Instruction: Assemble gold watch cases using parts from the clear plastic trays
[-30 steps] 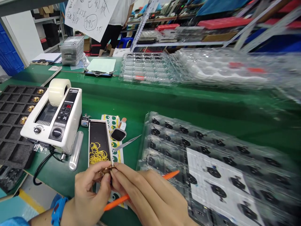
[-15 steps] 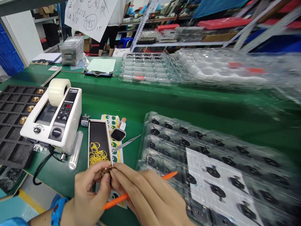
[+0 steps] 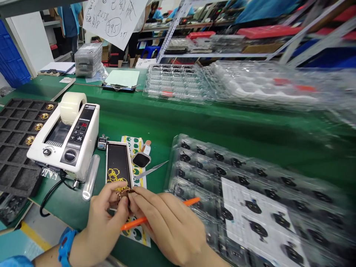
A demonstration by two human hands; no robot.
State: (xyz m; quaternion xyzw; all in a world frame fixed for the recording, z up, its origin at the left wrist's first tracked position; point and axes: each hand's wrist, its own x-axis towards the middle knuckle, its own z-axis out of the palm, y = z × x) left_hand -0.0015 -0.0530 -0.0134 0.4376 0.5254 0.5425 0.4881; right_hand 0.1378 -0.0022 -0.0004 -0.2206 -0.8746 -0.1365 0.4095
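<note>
My left hand (image 3: 102, 220) is closed, pinching a small round copper-coloured part (image 3: 121, 193) between thumb and fingers. My right hand (image 3: 174, 226) is closed around a slim orange stick (image 3: 133, 224), which crosses beneath its fingers with both ends showing. Its fingertips also meet at the copper-coloured part, hiding much of it. Just beyond the hands lies a shallow box (image 3: 118, 155) with thin yellow rings (image 3: 113, 174) at its near end. A sheet of green and yellow stickers (image 3: 140, 237) runs beside the box and partly under my hands.
Left stands a tape dispenser (image 3: 71, 135), beside a black foam tray (image 3: 16, 141) holding several gold-coloured parts. Tweezers (image 3: 152, 170) and a smartwatch (image 3: 141, 159) lie past the box. Clear plastic trays (image 3: 205, 167) with black parts and a paper (image 3: 233, 207) cover the right side.
My hands sit slightly higher in the picture, covering more of the yellow rings. The orange stick has shifted a little left within my right hand's area. The view has moved slightly.
</note>
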